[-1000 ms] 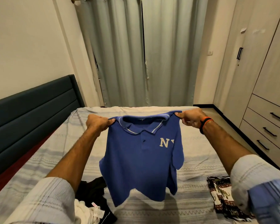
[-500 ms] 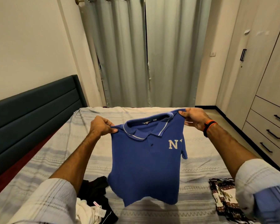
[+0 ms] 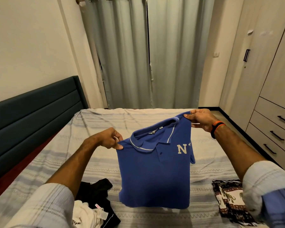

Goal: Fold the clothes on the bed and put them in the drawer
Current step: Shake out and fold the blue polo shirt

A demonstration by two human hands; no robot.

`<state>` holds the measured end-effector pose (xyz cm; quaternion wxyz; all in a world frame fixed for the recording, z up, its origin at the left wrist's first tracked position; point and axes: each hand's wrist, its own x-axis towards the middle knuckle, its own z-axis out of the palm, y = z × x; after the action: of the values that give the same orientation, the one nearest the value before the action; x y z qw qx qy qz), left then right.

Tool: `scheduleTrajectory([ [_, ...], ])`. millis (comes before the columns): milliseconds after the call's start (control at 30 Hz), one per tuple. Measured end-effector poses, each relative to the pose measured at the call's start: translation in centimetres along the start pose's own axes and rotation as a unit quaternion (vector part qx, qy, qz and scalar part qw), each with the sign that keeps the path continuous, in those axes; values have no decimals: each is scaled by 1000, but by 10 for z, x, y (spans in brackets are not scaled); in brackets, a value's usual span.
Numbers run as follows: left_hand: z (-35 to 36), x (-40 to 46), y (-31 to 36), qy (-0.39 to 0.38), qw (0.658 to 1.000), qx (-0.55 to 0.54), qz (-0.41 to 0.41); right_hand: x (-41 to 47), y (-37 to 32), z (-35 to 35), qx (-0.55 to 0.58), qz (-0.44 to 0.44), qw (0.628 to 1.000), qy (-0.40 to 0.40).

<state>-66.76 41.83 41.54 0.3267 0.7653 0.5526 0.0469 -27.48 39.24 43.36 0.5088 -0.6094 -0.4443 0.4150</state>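
A blue polo shirt (image 3: 155,175) with a white "N" on the chest hangs in the air over the bed (image 3: 95,155), front toward me, tilted with its right shoulder higher. My left hand (image 3: 109,139) pinches its left shoulder. My right hand (image 3: 199,118), with an orange and black wristband, pinches the right shoulder farther away. The sleeves appear folded behind the body. The drawers (image 3: 276,134) with black handles are shut, at the right.
A heap of black and white clothes (image 3: 94,206) lies at the bed's near left. A folded patterned garment (image 3: 229,199) lies at the near right. A dark headboard (image 3: 31,116) runs along the left, grey curtains (image 3: 146,55) hang beyond the bed.
The shirt has dropped lower and tilted, my left hand moving down and toward me. Its hanging sleeves have swung behind, so the body looks narrower.
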Motion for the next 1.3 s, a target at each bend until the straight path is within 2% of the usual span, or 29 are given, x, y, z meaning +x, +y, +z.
scheduleTrajectory([
  [133, 1, 3, 6, -16, 990, 121, -76, -2, -2, 7, 14, -10, 1000, 12],
  [267, 10, 2, 11, -39, 982, 96, -156, -3, -5, 13, 4, -25, 1000, 12],
  [333, 10, 4, 10, 19, 981, 84, -174, -4, -6, 15, -6, -31, 999, 10],
  [500, 2, 8, -2, 252, 954, -17, -161, -3, -5, 7, 2, -29, 999, 24],
  [633, -2, 8, -6, 320, 920, -193, -119, -3, 0, -2, 2, -25, 999, 25],
  [867, -2, 6, 2, 325, 870, -367, -58, -3, 19, -6, -28, -2, 1000, -6],
  [1033, -1, 0, 7, 276, 889, -366, -14, -4, 29, -5, -2, 21, 999, -31],
  [1233, 9, -5, 1, 268, 843, -467, -9, -3, 36, -1, 74, 10, 997, -19],
  [1300, 12, -8, 2, 282, 842, -460, -16, -3, 36, -1, 78, -6, 997, -2],
])
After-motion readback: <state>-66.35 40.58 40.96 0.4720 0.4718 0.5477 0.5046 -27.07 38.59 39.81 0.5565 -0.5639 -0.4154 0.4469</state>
